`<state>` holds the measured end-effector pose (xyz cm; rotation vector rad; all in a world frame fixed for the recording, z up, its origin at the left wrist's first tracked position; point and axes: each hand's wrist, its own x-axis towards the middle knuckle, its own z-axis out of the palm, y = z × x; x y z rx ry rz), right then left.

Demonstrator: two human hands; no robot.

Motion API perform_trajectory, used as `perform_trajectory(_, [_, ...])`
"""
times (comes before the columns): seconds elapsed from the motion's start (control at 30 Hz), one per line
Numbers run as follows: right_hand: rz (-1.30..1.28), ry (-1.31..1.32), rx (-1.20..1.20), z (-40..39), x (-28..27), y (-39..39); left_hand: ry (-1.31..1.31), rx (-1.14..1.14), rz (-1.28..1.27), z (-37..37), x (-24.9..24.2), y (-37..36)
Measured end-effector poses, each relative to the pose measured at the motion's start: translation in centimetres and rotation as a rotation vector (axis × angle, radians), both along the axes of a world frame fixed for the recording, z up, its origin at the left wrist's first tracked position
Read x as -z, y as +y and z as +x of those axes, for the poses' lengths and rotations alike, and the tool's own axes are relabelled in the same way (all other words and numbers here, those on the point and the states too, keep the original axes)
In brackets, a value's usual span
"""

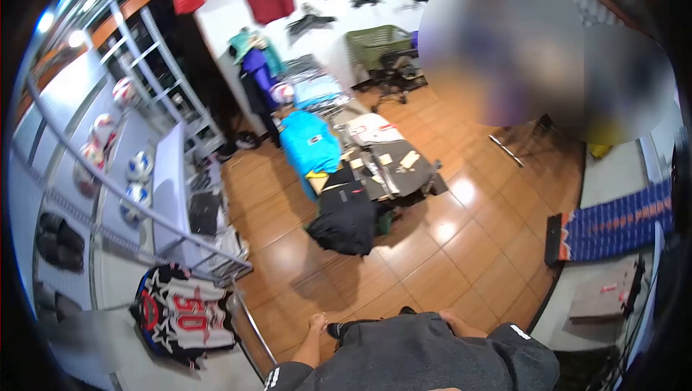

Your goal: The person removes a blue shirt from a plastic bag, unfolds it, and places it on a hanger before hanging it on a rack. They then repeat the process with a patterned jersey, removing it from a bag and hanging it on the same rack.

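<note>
At the bottom of the head view, a dark grey shirt (418, 351) covers the wearer's body. My left hand (317, 320) hangs beside the left edge of this shirt, over the tiled floor; it is small and blurred, so its fingers cannot be made out. On the other side my right forearm (461, 324) reaches inward from the sleeve, and the right hand is mostly hidden by the shirt. Nothing can be seen held in either hand. Farther ahead stands a low table piled with a black garment (344, 218), a blue garment (310, 142) and dark trousers (396, 167).
A patterned jersey (189, 315) and a metal rail (254, 326) are at the left, near shelves with balls (139, 166). At the right are a blue patterned cloth (620, 220) and a folded brown garment (602, 297). A green basket (378, 43) stands at the back.
</note>
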<state>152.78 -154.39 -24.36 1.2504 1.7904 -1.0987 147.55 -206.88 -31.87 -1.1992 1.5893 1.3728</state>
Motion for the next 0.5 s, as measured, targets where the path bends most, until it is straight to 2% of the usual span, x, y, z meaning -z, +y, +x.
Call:
perform_trajectory(0.07, [-0.056, -0.033, 0.177, 3.2, -1.0, 5.2, 0.023, 0.004, 0.013, -2.8, 0.2, 5.1])
perform_trajectory(0.13, [-0.060, 0.027, 0.403, 6.3, 3.7, 11.2, 0.108, 0.041, 0.007, -4.4, 0.3, 11.5])
perform_trajectory(0.17, [-0.061, 0.051, 0.516, 8.0, 5.3, 13.2, 0.100, 0.133, 0.009, -5.1, 0.0, 14.4])
perform_trajectory(0.2, [-0.012, 0.041, 0.504, 7.9, 2.1, 14.2, 0.091, 0.223, 0.012, -5.8, -0.3, 17.1])
perform_trajectory(0.3, [-0.104, 0.120, 0.621, 10.5, 4.9, 18.8, 0.123, 0.386, -0.009, -7.7, -1.5, 24.4])
perform_trajectory(0.4, [-0.013, 0.131, 0.681, 10.7, 3.5, 19.2, 0.181, 0.555, -0.011, -9.6, -0.1, 28.8])
perform_trajectory(0.5, [0.016, 0.115, 0.821, 10.9, 4.6, 18.2, 0.154, 0.520, 0.149, -12.3, 1.9, 31.2])
